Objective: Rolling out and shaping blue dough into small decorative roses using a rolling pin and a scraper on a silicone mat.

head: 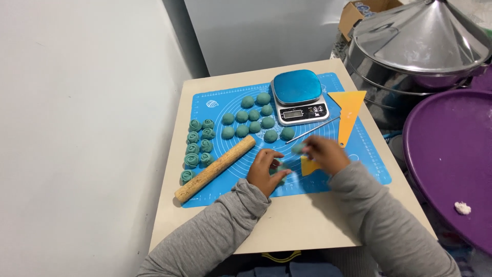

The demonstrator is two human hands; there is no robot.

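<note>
- Looking down from the head view, the left hand [265, 171] rests on the blue silicone mat [225, 102], fingers curled narrowly over a small teal dough piece [281, 169] that sits on the mat just beside its fingertips.
- The right hand [324, 154] is blurred; its grip closes on a second bit of teal dough [298, 148] raised near the fingertips, and a small yellow scraper [308, 166] lies on the mat just under the palm. Whether the hand touches that scraper I cannot tell.
- A wooden rolling pin [215, 168] lies slanted on the mat, just left of the left hand.
- Left of the pin, rose-shaped dough pieces [199, 143] stand in two short columns; above the hands, plain dough balls [254, 119] sit in loose rows.
- A digital kitchen scale [299, 97] with a blue top stands at the mat's far edge, a larger yellow scraper [348, 113] to its right, and a thin metal rod [312, 130] lies slanted between scale and hands.
- The mat lies on a beige counter [287, 225].
- To the right stand a steel steamer pot [415, 46] with a conical lid and a purple tray [456, 154].
</note>
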